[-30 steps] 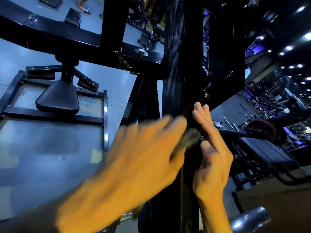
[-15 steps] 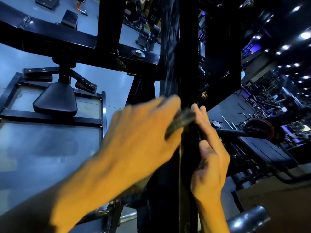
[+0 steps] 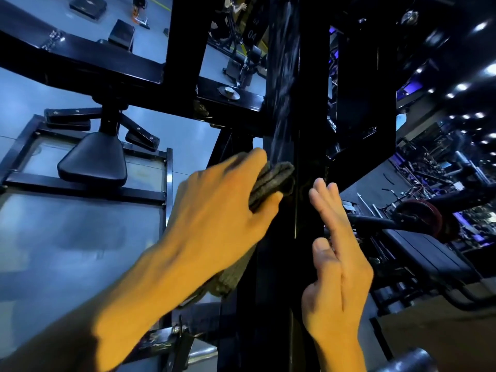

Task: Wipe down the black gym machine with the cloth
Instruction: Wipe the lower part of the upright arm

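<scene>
Grey knitted cloth (image 3: 271, 183) is bunched in the left hand (image 3: 214, 210), whose grip closes around it, pressing it against the black gym machine (image 3: 284, 108) on its central upright. Right hand (image 3: 335, 259) is flat, fingers straight, grip released, beside the same post. Step: mid-wipe on the upright. Next move likely calls for sliding the cloth along the post, keeping pressure.

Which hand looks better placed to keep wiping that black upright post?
The left hand: it holds the grey cloth pressed against the black post. The right hand is open and holds nothing, just beside the post.
</scene>
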A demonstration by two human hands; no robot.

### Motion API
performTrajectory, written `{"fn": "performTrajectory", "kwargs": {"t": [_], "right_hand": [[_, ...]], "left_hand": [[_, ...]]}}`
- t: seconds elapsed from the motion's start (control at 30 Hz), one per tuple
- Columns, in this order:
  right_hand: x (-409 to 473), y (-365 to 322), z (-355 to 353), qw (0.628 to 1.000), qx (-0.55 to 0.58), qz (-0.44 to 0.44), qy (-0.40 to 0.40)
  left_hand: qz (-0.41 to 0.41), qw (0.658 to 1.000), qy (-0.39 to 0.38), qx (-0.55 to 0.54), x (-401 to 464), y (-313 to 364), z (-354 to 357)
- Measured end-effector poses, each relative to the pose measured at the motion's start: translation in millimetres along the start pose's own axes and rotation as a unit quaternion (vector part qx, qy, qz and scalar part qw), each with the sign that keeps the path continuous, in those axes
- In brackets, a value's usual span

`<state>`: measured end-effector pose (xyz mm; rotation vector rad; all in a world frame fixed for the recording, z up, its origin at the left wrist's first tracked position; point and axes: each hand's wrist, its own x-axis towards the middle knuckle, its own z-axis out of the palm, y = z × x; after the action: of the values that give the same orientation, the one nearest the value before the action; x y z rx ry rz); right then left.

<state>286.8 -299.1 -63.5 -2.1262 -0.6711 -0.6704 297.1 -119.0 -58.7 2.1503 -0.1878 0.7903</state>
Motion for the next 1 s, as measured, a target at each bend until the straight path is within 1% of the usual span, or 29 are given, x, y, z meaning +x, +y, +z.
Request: {"fn": "performTrajectory", "kwargs": {"t": [0.07, 0.2, 0.27, 0.37, 0.43, 0.5, 0.6, 0.67, 0.77, 0.83, 0.9, 0.97, 1.0], "right_hand": [[2, -4, 2, 1.000, -0.030, -0.004, -0.007], [12, -6, 0, 0.996, -0.082, -0.026, -0.037], [35, -7, -1, 0.992, -0.093, -0.062, -0.055], [83, -4, 0, 0.990, -0.082, -0.096, -0.057], [113, -1, 5, 0.993, -0.071, -0.085, -0.052], [130, 2, 11, 0.994, -0.068, -0.070, -0.048], [131, 4, 16, 0.996, -0.056, -0.056, -0.040], [128, 4, 17, 0.997, -0.040, -0.049, -0.031], [128, 3, 18, 0.998, -0.041, -0.048, -0.024], [129, 1, 19, 0.997, -0.045, -0.051, -0.021], [128, 0, 19, 0.997, -0.058, -0.053, -0.019], [128, 1, 19, 0.996, -0.066, -0.053, -0.020], [128, 1, 19, 0.996, -0.066, -0.051, -0.020]], "left_hand": [[0.001, 1.000, 0.001, 0.009, 2, -2, 1], [0.028, 0.998, -0.060, 0.018, -31, -3, 4], [0.033, 0.998, -0.052, 0.012, -35, -7, 7], [0.029, 0.999, -0.020, 0.010, -4, -9, 2], [0.021, 1.000, -0.001, 0.016, 21, -11, -3], [0.029, 0.999, 0.003, 0.019, 26, -14, -3], [0.044, 0.998, -0.047, 0.010, -7, -12, 1], [0.056, 0.997, -0.053, 0.010, -27, -12, 6], [0.061, 0.998, -0.031, -0.009, -4, -17, 6], [0.045, 0.999, -0.010, -0.025, 26, -18, -2], [0.041, 0.999, 0.010, -0.013, 43, -19, -7], [0.049, 0.999, 0.011, -0.001, 35, -15, -8], [0.056, 0.998, -0.004, -0.006, 23, -12, -9]]}}
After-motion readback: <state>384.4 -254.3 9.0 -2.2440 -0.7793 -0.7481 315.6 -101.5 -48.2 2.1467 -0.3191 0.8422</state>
